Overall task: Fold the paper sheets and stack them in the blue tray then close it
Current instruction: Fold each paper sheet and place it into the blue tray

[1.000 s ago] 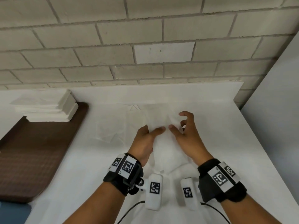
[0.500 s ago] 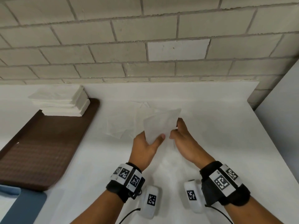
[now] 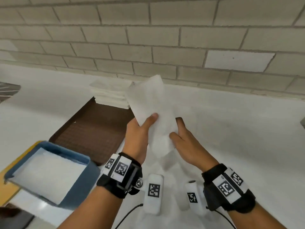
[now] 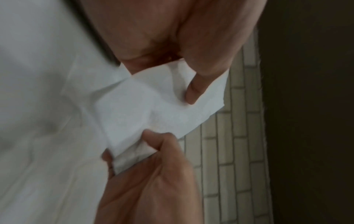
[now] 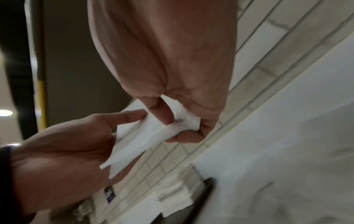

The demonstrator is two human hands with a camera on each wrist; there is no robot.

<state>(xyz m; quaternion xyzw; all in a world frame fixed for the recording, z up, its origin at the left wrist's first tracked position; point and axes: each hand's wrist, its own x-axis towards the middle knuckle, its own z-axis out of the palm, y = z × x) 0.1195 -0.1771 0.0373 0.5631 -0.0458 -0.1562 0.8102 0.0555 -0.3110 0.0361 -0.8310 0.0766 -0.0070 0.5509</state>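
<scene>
A folded white paper sheet [image 3: 148, 103] is held upright above the table between both hands. My left hand [image 3: 148, 121] grips its left edge, thumb on the front and fingers hidden behind. My right hand [image 3: 175, 129] pinches its lower right edge. In the left wrist view my left thumb presses the paper sheet [image 4: 143, 106]. The right wrist view shows the paper sheet [image 5: 138, 139] pinched between thumb and fingers. The open blue tray [image 3: 66, 150], with white paper lying inside, sits at the lower left.
A brown tray [image 3: 92, 133] lies left of the hands, with a stack of white sheets [image 3: 109, 95] at its far end. The blue tray rests on a yellow surface [image 3: 9, 171]. A brick wall [image 3: 165, 38] runs along the back of the white table [image 3: 231, 129].
Both hands have taken hold of the folded sheet, lifted it off the table and carried it left. The view has swung left, bringing the blue tray into sight.
</scene>
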